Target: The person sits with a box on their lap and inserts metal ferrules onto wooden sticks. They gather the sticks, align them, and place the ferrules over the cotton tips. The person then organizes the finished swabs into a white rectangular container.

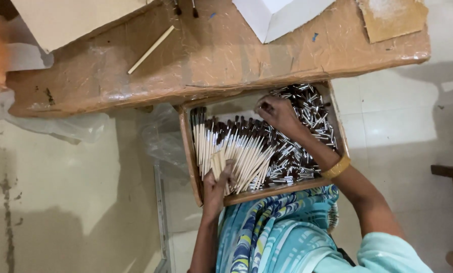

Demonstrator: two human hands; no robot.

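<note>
Left hand (pixel 217 183) clamped on bundle of wooden-handled brushes (pixel 231 151); right hand (pixel 278 115) pinching loose metal ferrules (pixel 312 121) in tray (pixel 191 151). Keep handles aligned, grip firm.

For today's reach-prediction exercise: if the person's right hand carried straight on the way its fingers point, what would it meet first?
Most likely the pile of silver metal ferrules at the tray's far end: the right hand already rests among them, fingers pointing up-left. Beyond that comes the wooden table edge, though depth is unclear.
</note>
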